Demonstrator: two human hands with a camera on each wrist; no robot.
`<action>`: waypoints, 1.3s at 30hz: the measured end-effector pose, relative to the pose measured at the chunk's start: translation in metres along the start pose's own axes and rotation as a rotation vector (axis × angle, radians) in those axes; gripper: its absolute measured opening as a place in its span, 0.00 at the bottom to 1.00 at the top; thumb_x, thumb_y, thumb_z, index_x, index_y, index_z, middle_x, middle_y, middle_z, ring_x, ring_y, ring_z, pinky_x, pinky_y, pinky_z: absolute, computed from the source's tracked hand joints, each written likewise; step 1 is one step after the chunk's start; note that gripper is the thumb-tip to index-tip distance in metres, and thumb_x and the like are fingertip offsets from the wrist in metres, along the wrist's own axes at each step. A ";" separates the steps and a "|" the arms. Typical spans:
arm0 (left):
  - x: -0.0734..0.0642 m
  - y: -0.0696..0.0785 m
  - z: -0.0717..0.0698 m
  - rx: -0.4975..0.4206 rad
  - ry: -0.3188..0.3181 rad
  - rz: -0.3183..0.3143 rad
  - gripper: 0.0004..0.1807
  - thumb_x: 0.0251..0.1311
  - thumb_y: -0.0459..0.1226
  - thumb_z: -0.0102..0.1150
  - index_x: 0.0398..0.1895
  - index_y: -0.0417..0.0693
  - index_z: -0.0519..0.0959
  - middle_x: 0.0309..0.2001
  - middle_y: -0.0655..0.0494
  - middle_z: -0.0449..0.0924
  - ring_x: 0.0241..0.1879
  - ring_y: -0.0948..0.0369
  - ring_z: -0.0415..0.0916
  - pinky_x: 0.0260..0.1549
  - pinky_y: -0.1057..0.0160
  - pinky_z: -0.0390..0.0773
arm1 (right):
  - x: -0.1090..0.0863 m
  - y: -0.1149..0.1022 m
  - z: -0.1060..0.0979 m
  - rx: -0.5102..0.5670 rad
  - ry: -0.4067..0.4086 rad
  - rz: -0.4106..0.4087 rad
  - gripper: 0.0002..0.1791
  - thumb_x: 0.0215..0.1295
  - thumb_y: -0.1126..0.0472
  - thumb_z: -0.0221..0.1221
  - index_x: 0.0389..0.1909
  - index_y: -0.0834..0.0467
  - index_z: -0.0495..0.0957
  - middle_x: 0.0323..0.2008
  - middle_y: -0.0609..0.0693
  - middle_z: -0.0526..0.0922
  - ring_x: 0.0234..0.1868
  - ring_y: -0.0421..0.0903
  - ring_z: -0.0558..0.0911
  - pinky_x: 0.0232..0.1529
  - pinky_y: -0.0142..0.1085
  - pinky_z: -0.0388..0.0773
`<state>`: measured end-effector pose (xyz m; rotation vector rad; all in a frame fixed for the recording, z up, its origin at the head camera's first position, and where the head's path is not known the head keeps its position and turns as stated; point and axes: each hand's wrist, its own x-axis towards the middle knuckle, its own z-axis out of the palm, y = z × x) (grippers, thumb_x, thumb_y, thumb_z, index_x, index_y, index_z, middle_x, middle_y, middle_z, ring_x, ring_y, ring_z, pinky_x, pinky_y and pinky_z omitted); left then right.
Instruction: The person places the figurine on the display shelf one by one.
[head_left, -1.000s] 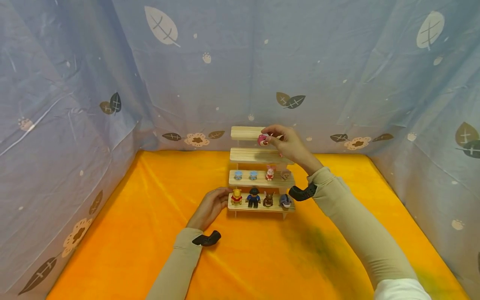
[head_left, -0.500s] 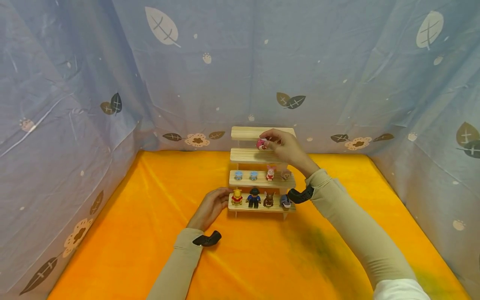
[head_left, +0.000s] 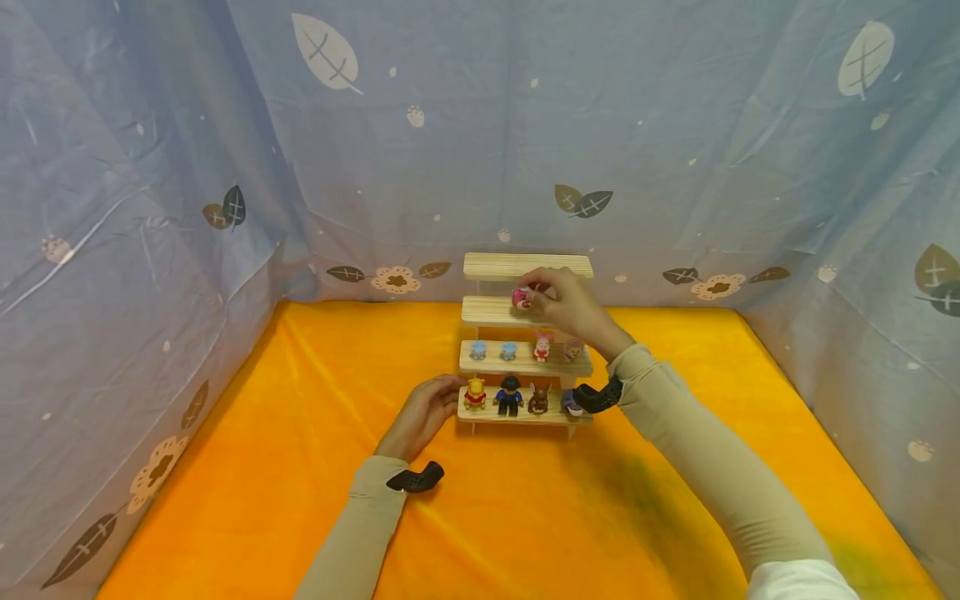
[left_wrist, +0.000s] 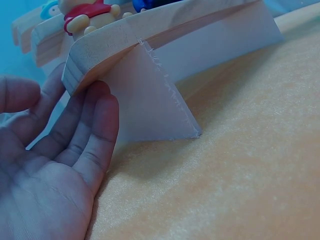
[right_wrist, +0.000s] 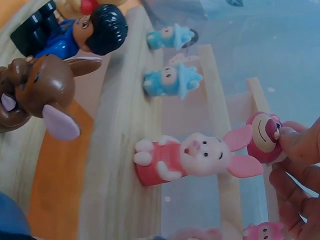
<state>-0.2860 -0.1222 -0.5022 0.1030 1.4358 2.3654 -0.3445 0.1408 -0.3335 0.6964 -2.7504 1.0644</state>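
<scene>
My right hand [head_left: 573, 304] pinches a small pink bear figurine [right_wrist: 259, 142] between thumb and fingers, close over the second-highest tier [head_left: 483, 309] of a wooden stepped display shelf. At the shelf's left end, the fingers of my left hand [left_wrist: 65, 165] rest against the lowest tier [left_wrist: 100, 52] from beneath, the thumb standing apart. On that tier are a bear figurine in a red shirt [head_left: 474, 394], a black-haired toy figure [head_left: 509, 397], a brown long-eared figurine [head_left: 538, 400] and a blue-grey one [head_left: 572, 403], partly covered by the right wrist's camera.
One tier up stand two light-blue figurines [head_left: 478, 351], a pink pig figurine [right_wrist: 187, 157] and a brownish one [head_left: 573, 349]. Another small pink figurine [right_wrist: 264, 231] shows near the right hand. Yellow-orange cloth [head_left: 495, 508] lies underneath; patterned blue-grey curtains [head_left: 465, 150] surround it.
My right hand has lowered the pink bear figurine from near the top tier to just over the second-highest one, shifting slightly left. My left hand has stayed in place.
</scene>
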 end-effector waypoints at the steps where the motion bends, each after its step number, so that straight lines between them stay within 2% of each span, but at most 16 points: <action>1: 0.000 0.000 0.000 0.000 0.000 -0.001 0.17 0.81 0.38 0.37 0.51 0.39 0.77 0.52 0.50 0.77 0.51 0.58 0.76 0.51 0.65 0.79 | 0.000 0.000 0.001 -0.005 -0.001 -0.007 0.16 0.74 0.67 0.55 0.58 0.59 0.81 0.51 0.57 0.86 0.49 0.54 0.81 0.51 0.48 0.79; 5: 0.000 0.000 0.000 -0.004 0.001 0.000 0.17 0.81 0.38 0.37 0.49 0.41 0.78 0.52 0.50 0.77 0.50 0.58 0.76 0.51 0.65 0.79 | 0.000 0.001 0.003 -0.026 -0.003 -0.021 0.15 0.73 0.68 0.55 0.57 0.59 0.82 0.51 0.56 0.86 0.51 0.55 0.82 0.53 0.49 0.80; 12: 0.001 -0.001 0.002 -0.004 0.002 -0.002 0.17 0.81 0.38 0.37 0.49 0.41 0.79 0.52 0.51 0.77 0.50 0.58 0.76 0.50 0.65 0.79 | -0.006 0.004 0.005 -0.076 -0.018 0.001 0.15 0.75 0.64 0.55 0.58 0.55 0.81 0.55 0.54 0.84 0.57 0.57 0.78 0.61 0.52 0.74; 19: 0.002 -0.002 0.001 0.000 -0.021 0.002 0.18 0.81 0.39 0.38 0.52 0.40 0.79 0.52 0.51 0.78 0.50 0.58 0.77 0.51 0.64 0.80 | -0.011 0.003 0.003 -0.058 -0.028 0.030 0.17 0.76 0.64 0.54 0.61 0.54 0.79 0.57 0.55 0.82 0.59 0.57 0.76 0.61 0.53 0.76; 22: 0.003 -0.003 0.001 0.004 -0.030 0.003 0.18 0.81 0.39 0.38 0.52 0.41 0.79 0.52 0.52 0.78 0.50 0.59 0.77 0.51 0.64 0.80 | -0.012 0.004 0.002 -0.060 -0.028 0.020 0.17 0.76 0.64 0.54 0.61 0.54 0.79 0.57 0.55 0.82 0.60 0.58 0.77 0.65 0.54 0.74; 25: 0.003 -0.003 0.002 -0.003 -0.023 -0.001 0.17 0.81 0.39 0.38 0.51 0.41 0.78 0.52 0.51 0.77 0.50 0.59 0.77 0.50 0.65 0.80 | -0.012 0.003 0.001 -0.064 -0.022 0.007 0.16 0.75 0.64 0.55 0.60 0.55 0.79 0.57 0.55 0.82 0.60 0.59 0.78 0.73 0.55 0.64; 29: 0.001 -0.003 0.001 -0.007 -0.007 -0.007 0.17 0.81 0.39 0.37 0.51 0.40 0.78 0.52 0.51 0.77 0.50 0.58 0.77 0.50 0.65 0.80 | -0.012 0.001 0.001 -0.071 -0.003 -0.002 0.16 0.75 0.65 0.56 0.60 0.56 0.80 0.57 0.56 0.82 0.58 0.57 0.78 0.70 0.54 0.67; 32: 0.002 -0.003 -0.001 -0.011 -0.013 0.001 0.17 0.81 0.38 0.38 0.51 0.40 0.78 0.52 0.52 0.78 0.50 0.59 0.77 0.50 0.65 0.80 | -0.014 -0.001 -0.004 -0.076 0.027 -0.010 0.17 0.75 0.66 0.55 0.61 0.58 0.79 0.58 0.58 0.81 0.55 0.57 0.76 0.58 0.53 0.74; 39: 0.011 0.004 -0.008 -0.025 -0.036 0.046 0.15 0.81 0.40 0.39 0.49 0.46 0.78 0.51 0.55 0.79 0.51 0.59 0.76 0.51 0.65 0.79 | -0.019 0.004 -0.027 -0.008 0.137 0.001 0.17 0.77 0.66 0.52 0.63 0.61 0.75 0.60 0.61 0.80 0.55 0.58 0.78 0.57 0.55 0.76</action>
